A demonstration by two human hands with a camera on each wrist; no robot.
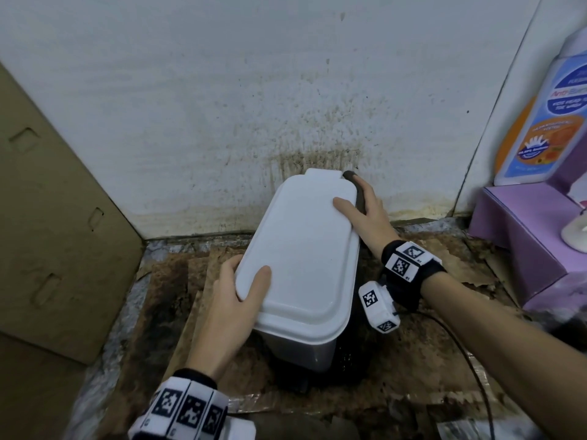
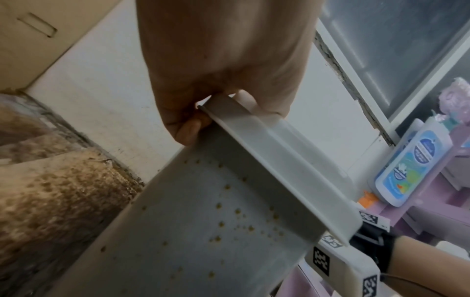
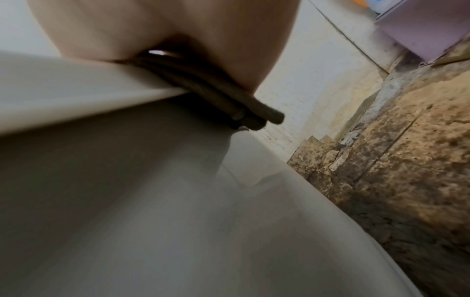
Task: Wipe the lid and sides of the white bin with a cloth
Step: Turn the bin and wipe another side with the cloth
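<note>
The white bin stands on the floor against the wall, its lid closed. My left hand grips the lid's near left corner, thumb on top and fingers curled under the rim. The bin's side below that rim is dotted with small yellow-brown spots. My right hand holds a folded brown cloth against the lid's far right edge, thumb lying on the lid. From the right wrist, the cloth sits pinched between palm and lid rim, above the bin's side.
A stained wall rises close behind the bin. A cardboard sheet leans at the left. At the right stands a purple box with a bottle on it. Soiled cardboard covers the floor, and a black cable trails from my right wrist.
</note>
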